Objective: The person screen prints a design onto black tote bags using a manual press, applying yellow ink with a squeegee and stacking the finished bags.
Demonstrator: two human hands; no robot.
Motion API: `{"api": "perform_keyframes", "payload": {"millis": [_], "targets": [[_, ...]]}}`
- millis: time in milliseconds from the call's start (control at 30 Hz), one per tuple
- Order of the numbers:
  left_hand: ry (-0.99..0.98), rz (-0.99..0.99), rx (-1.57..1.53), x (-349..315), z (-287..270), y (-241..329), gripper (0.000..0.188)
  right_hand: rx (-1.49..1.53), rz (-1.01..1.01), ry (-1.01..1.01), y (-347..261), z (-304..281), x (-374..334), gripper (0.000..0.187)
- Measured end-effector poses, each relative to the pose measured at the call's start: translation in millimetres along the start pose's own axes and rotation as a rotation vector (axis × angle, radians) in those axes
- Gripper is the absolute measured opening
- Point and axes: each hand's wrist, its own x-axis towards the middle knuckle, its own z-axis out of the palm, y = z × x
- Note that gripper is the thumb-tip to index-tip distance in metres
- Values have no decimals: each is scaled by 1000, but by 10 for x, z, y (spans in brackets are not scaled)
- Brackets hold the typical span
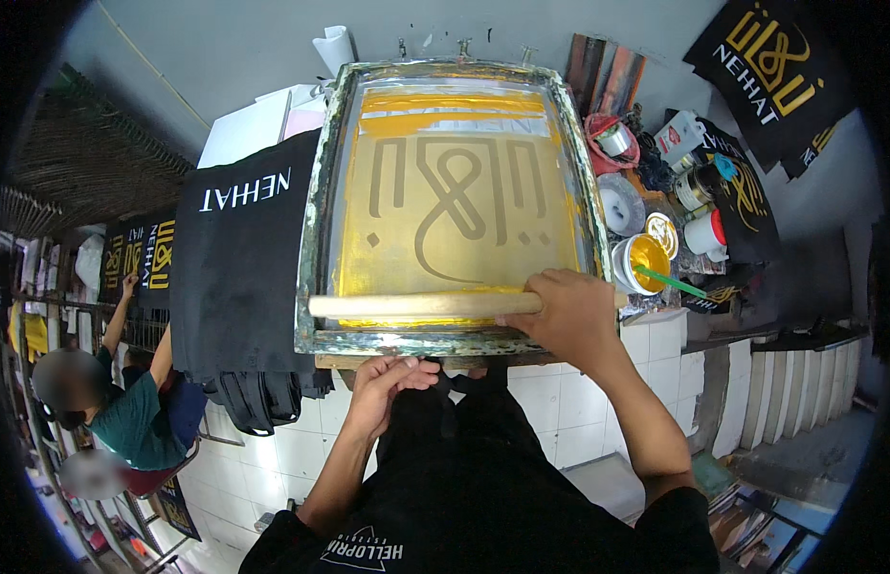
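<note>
squeegee handle (416,304): smooth wood; ink (644,253): glossy; bag (239,258): matt cloth; frame (407,342): rough.

Left hand (383,387): beside the frame's near edge (416,342), fingers half curled.
Left forearm (338,471): slanting toward the frame.
Right hand (567,316): over the frame's near right corner, knuckles up, fingers closed.
Right forearm (646,416): angled inward to the frame.

Dark script (456,198) on screen (368,266); white lettering (245,191) on cloth (242,277), shirt (522,507)
</note>
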Motion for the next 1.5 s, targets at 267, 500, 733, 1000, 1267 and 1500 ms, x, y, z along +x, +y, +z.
{"api": "perform_keyframes", "payload": {"millis": [267,500,733,1000,1267,1500], "targets": [[20,-82,-22,8,-40,-13,29,-71,-12,18,269,333,546,52],[32,-197,-269,47,23,110,40,-241,88,-80,1084,428,2255,68],[-66,-399,-488,-36,-46,193,49,-184,131,-125,1290,317,3063,80],[201,567,979,1255,259,1700,32,-350,155,14,1307,655,2737,81],[216,912,1597,2440,-79,2514,28,-344,106,1,1038,627,2318,75],[184,844,1579,1948,-46,2195,30,-318,98,-14,858,611,1803,72]]}}
